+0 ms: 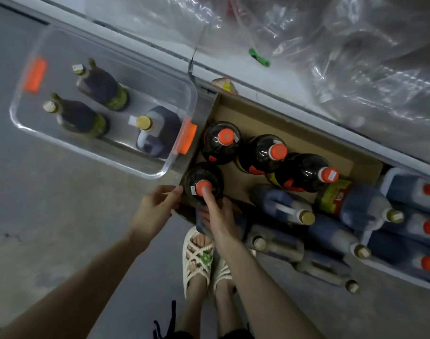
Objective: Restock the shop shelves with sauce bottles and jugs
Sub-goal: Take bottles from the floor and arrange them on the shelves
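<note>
Orange-capped dark bottle (198, 176), label blurred, touched by right hand (217, 217).

Dark orange-capped sauce bottles (258, 152) upright in cardboard box (282, 123) — dusty blue jugs (280, 204) beside

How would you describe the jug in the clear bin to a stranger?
Find the clear plastic bin with orange latches on the floor. The jug stands in its corner nearest the cardboard box. Unlike the two slim green-labelled bottles beside it, it is squat, with a handle and gold cap.
</note>
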`<state>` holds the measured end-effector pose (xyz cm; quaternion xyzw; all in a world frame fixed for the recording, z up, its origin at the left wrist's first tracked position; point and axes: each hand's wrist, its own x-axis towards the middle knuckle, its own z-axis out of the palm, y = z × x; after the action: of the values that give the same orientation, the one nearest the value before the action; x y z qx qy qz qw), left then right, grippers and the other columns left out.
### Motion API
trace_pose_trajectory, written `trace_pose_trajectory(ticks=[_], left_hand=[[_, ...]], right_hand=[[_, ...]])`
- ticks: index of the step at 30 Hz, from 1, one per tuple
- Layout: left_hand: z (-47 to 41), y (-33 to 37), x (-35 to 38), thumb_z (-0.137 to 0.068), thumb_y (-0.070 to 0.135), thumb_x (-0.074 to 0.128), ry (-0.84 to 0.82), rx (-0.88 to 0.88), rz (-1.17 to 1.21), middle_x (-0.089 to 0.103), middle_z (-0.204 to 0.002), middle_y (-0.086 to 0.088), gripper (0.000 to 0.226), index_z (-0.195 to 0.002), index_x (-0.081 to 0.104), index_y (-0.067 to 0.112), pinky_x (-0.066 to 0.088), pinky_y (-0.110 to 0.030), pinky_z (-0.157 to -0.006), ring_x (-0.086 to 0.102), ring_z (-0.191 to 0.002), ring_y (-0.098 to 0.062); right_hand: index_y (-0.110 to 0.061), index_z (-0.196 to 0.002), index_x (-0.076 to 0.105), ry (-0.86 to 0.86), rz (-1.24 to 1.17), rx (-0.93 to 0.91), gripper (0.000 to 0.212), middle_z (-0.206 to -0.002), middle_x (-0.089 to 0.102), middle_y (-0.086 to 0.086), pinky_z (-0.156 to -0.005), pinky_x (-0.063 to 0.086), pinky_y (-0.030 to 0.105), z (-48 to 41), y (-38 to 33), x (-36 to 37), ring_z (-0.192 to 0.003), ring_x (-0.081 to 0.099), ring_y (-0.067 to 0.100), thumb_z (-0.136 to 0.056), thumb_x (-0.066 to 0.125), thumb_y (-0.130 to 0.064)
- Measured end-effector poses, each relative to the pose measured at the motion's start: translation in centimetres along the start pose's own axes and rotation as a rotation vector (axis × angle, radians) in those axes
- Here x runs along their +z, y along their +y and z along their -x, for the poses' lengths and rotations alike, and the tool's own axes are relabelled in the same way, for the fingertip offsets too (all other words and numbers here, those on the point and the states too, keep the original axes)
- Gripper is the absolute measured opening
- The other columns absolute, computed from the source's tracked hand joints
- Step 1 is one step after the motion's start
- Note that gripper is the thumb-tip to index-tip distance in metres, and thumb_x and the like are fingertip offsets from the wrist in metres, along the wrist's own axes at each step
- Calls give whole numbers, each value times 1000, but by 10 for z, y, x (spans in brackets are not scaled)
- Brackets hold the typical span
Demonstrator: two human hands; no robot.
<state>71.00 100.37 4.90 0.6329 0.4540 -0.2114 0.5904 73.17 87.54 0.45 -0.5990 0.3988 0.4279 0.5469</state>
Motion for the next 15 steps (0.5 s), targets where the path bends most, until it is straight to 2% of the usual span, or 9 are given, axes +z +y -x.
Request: trace_pose_trajectory(ticks=[1,3,4,6,10,13,15], left_hand=[[-1,-2,-3,-94,35,56,1,-12,2,70,-94,-5,13,-94,62,23,49,-32,-79,66,-93,-19],[-2,-3,-8,-93,35,56,5,-14,-4,69,-93,-4,14,-95,61,22,49,-31,-78,65,-92,-17],[-3,-3,-10,-93,35,56,8,-11,-7,69,-92,-4,14,-95,61,22,49,-31,-78,65,-91,-17],[-4,-2,-13,-94,34,56,8,-7,-12,69,-94,-6,12,-94,61,23,50,-33,-80,65,-90,-17],[-7,1,-18,-95,33,55,9,2,-2,69,-97,-11,10,-91,60,25,50,-39,-86,64,-91,-21],[-9,-1,-18,-95,34,54,-15,3,-3,67,-98,-11,11,-92,59,25,49,-35,-83,62,-90,-20],[-10,-1,-16,-95,36,54,-24,-10,-7,68,-101,-9,15,-97,59,23,49,-33,-83,63,-93,-20]], right_hand=[[-22,-125,37,-1,-54,10,90,-121,63,7,-101,48,44,-3,0,6,-107,63,21,-59,74,-72],[-20,-142,32,12,-122,39,123,-133,56,9,-103,46,44,-3,-2,18,-113,60,23,-42,75,-79],[-23,-147,27,18,-156,35,130,-136,53,9,-103,46,43,-6,-2,22,-114,60,24,-39,75,-78],[-25,-149,22,42,-227,20,131,-140,50,9,-103,46,43,-10,-2,27,-117,58,25,-40,78,-72],[-35,-149,24,81,-238,-2,143,-143,46,2,-108,40,45,-17,1,25,-129,49,27,-24,78,-80],[-37,-149,22,68,-322,18,152,-146,43,1,-111,37,44,-22,7,27,-132,45,24,-15,81,-77],[-35,-151,18,43,-409,45,154,-149,39,2,-112,35,43,-23,7,29,-134,42,22,-17,86,-70]])
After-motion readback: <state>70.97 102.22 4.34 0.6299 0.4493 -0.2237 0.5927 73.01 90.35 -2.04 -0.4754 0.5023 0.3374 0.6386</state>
